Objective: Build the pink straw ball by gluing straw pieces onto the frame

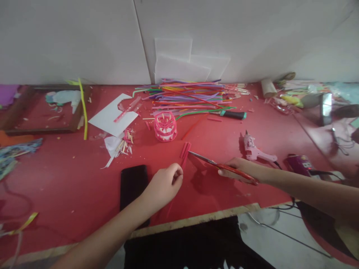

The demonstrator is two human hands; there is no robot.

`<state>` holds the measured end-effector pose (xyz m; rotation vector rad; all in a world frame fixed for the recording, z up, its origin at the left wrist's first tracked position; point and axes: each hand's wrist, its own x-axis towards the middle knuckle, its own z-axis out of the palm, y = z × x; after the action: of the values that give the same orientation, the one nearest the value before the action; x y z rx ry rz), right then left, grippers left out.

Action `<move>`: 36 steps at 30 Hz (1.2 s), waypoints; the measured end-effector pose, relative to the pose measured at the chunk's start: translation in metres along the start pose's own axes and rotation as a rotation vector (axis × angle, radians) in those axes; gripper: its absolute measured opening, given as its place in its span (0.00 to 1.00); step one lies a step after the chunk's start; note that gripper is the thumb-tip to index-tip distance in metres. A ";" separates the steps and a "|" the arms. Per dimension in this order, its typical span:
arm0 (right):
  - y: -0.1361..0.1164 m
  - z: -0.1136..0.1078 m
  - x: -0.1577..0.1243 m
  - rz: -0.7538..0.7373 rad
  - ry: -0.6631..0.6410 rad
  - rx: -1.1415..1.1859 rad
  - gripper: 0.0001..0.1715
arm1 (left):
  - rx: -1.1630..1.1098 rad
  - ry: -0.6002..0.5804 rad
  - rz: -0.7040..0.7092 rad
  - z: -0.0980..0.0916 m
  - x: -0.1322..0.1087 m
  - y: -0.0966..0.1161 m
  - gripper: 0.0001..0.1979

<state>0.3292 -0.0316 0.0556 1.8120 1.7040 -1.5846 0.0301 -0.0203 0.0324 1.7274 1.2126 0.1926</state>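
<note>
My left hand (166, 181) is closed in a pinch on a thin red-pink pipe cleaner (184, 161), whose tail appears to run toward the table's front edge. Short pink pieces (185, 148) lie just beyond my fingertips. In my right hand (238, 164) is a pair of scissors (206, 160) with red handles, its tips beside those pieces. Whether the blades are apart is hard to see. Farther back stands a small round pink pipe-cleaner structure (165, 129) with short wooden sticks and a white inside.
A black phone (133, 183) lies beside my left forearm. Behind are a pile of coloured pipe cleaners (190, 97) and a cutter knife (232, 114). A pink glue gun (255, 150) rests at right. White paper (112, 116), stick scraps (125, 144) and a brown tray (42, 130) are leftward.
</note>
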 end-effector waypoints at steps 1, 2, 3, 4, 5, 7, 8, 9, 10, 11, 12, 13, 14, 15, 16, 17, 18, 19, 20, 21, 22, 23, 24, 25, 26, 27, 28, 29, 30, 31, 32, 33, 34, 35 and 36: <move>0.000 0.000 0.001 0.007 0.001 -0.005 0.37 | -0.001 -0.005 0.000 0.000 0.000 0.000 0.03; -0.001 0.000 0.001 0.011 -0.001 -0.006 0.37 | -0.005 -0.008 0.000 0.000 0.000 -0.001 0.04; -0.002 0.000 0.001 0.011 -0.004 -0.004 0.37 | -0.009 -0.011 0.000 0.000 0.001 -0.001 0.04; -0.003 -0.001 0.001 0.008 -0.009 0.000 0.38 | -0.013 -0.013 -0.001 0.000 0.001 -0.002 0.04; -0.005 -0.001 0.001 0.003 -0.015 0.006 0.38 | -0.018 -0.014 -0.002 0.000 0.001 -0.003 0.04; -0.008 -0.002 -0.001 -0.005 -0.027 0.014 0.38 | -0.026 -0.014 -0.004 0.000 0.002 -0.005 0.04; -0.009 -0.003 -0.001 -0.010 -0.026 0.011 0.38 | -0.029 -0.014 -0.006 0.000 0.002 -0.005 0.04; -0.010 -0.003 -0.003 -0.019 -0.023 0.006 0.38 | -0.032 -0.014 -0.008 0.000 0.002 -0.006 0.04; -0.011 -0.003 -0.004 -0.022 -0.019 -0.001 0.38 | -0.035 -0.012 -0.009 0.000 0.002 -0.006 0.04; -0.011 -0.003 -0.005 -0.019 -0.017 -0.005 0.37 | -0.038 -0.010 -0.012 0.000 0.002 -0.006 0.04; -0.011 -0.003 -0.006 -0.010 -0.021 -0.004 0.37 | -0.040 -0.007 -0.015 0.001 0.002 -0.006 0.04; -0.010 -0.003 -0.008 0.001 -0.030 0.000 0.36 | -0.043 -0.004 -0.019 0.001 0.002 -0.006 0.04; -0.009 -0.002 -0.009 0.010 -0.047 0.010 0.36 | -0.045 0.000 -0.024 0.001 0.001 -0.006 0.04; -0.008 -0.001 -0.010 0.012 -0.070 0.022 0.35 | -0.047 0.002 -0.028 0.001 0.001 -0.006 0.03; -0.007 0.000 -0.010 0.005 -0.089 0.034 0.35 | -0.048 0.002 -0.033 0.001 0.001 -0.006 0.03; -0.006 0.001 -0.011 -0.007 -0.104 0.045 0.35 | -0.051 0.001 -0.035 0.001 0.001 -0.006 0.03; -0.006 0.002 -0.011 -0.016 -0.116 0.052 0.35 | -0.054 -0.001 -0.036 0.001 0.001 -0.007 0.03; -0.006 0.003 -0.011 -0.020 -0.123 0.059 0.34 | -0.056 -0.002 -0.035 0.001 0.001 -0.007 0.03; -0.008 0.003 -0.011 -0.024 -0.127 0.062 0.34 | -0.058 -0.002 -0.034 0.001 0.001 -0.007 0.03; -0.009 0.004 -0.010 -0.028 -0.126 0.061 0.35 | -0.058 -0.002 -0.032 0.001 0.002 -0.008 0.02; -0.011 0.004 -0.010 -0.034 -0.127 0.061 0.35 | -0.058 -0.001 -0.030 0.001 0.002 -0.008 0.02; -0.013 0.004 -0.009 -0.041 -0.127 0.060 0.35 | -0.057 0.001 -0.029 0.001 0.002 -0.008 0.02; -0.014 0.004 -0.009 -0.049 -0.126 0.058 0.36 | -0.056 0.002 -0.028 0.001 0.002 -0.009 0.02; -0.016 0.004 -0.009 -0.054 -0.125 0.057 0.36 | -0.056 0.004 -0.027 0.002 0.002 -0.009 0.02; -0.017 0.004 -0.009 -0.057 -0.124 0.056 0.36 | -0.057 0.004 -0.027 0.002 0.002 -0.009 0.02; -0.018 0.003 -0.009 -0.055 -0.123 0.056 0.37 | -0.058 0.004 -0.027 0.002 0.001 -0.010 0.02; -0.018 0.003 -0.009 -0.049 -0.120 0.054 0.37 | -0.059 0.003 -0.027 0.002 0.001 -0.010 0.02; -0.019 0.003 -0.009 -0.043 -0.120 0.051 0.37 | -0.061 0.002 -0.028 0.002 0.000 -0.010 0.02; -0.019 0.003 -0.009 -0.037 -0.119 0.049 0.38 | -0.063 0.001 -0.028 0.002 0.000 -0.010 0.02; -0.019 0.003 -0.009 -0.035 -0.119 0.046 0.38 | -0.064 0.000 -0.029 0.002 0.000 -0.010 0.02; -0.020 0.003 -0.009 -0.034 -0.119 0.045 0.38 | -0.066 -0.002 -0.029 0.002 0.000 -0.010 0.02; -0.020 0.003 -0.009 -0.031 -0.120 0.044 0.39 | -0.067 -0.002 -0.029 0.002 0.000 -0.010 0.02; -0.020 0.003 -0.008 -0.030 -0.120 0.042 0.39 | -0.068 -0.003 -0.028 0.002 0.001 -0.010 0.02; -0.020 0.003 -0.007 -0.030 -0.116 0.031 0.39 | -0.069 -0.004 -0.027 0.002 0.001 -0.010 0.02; -0.019 0.003 -0.005 -0.032 -0.109 0.013 0.39 | -0.069 -0.005 -0.025 0.002 0.001 -0.010 0.02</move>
<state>0.3135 -0.0309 0.0680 1.6795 1.6862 -1.6777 0.0259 -0.0201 0.0235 1.6512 1.2099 0.2133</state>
